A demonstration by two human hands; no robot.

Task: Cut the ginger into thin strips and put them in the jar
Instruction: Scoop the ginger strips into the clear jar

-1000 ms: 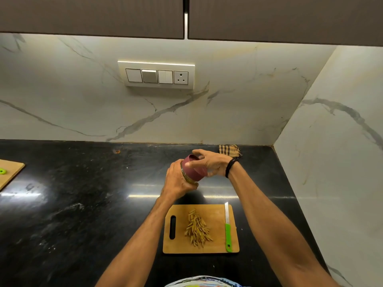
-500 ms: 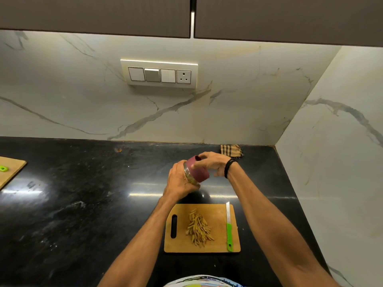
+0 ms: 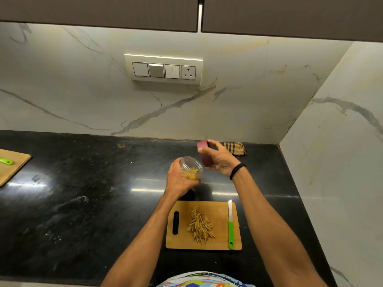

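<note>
- left hand (image 3: pixel 179 180) is wrapped round the clear jar (image 3: pixel 191 167), fingers curled round its lower end, holding it up off the black bench (image 3: pixel 83 204) just behind the cutting board (image 3: pixel 220 242)
- jar is tilted, open mouth pointing away and a bit to the right; there are some yellowish bits inside, but I can't tell how many
- right hand (image 3: pixel 220 160) is pinching the maroon lid (image 3: pixel 205 156) between thumb and fingers, just right of the jar's mouth and not touching it, so the lid is off
- black band (image 3: pixel 237 170) on the right wrist
- the ginger strips (image 3: pixel 200 224) sit in a loose pile in the middle of the board, nothing touching them
- green-handled knife (image 3: pixel 230 224) lies along the board's right edge, blade pointing away from the person
- checked cloth (image 3: pixel 236 148) is bunched at the back of the bench near the wall, behind the right hand
- far left there's a second wooden board (image 3: pixel 14 170) with something green (image 3: pixel 6 161) on it, mostly cut off by the frame
- switch panel (image 3: pixel 163 69) on the marble wall above
</note>
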